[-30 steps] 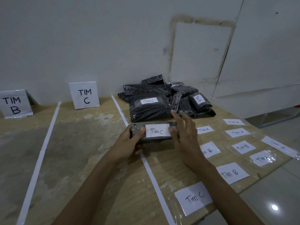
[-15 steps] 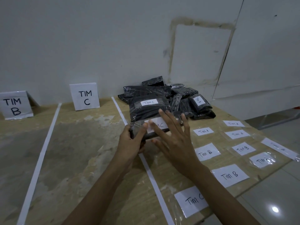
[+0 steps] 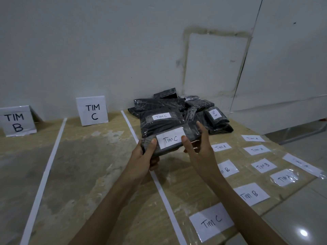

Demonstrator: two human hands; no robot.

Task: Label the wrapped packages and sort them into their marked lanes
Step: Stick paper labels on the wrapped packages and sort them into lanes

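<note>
Two hands hold one package (image 3: 192, 132) in the head view. It is lifted to the right of the TIM C sign (image 3: 92, 110) and nearer the camera, above the white tape line (image 3: 164, 195). Its long axis runs left to right, with the right end slightly higher. The left hand (image 3: 145, 156) grips the left end, thumb on top. The right hand (image 3: 200, 149) pinches the right end. Judgement: the sign's lane lies to the left, so the left hand leads.

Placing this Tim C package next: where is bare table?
Bare: the TIM C lane between the two tape lines, and the TIM B lane left of them. Crowded: right of the tape, package pile at the back, loose labels nearer.
</note>
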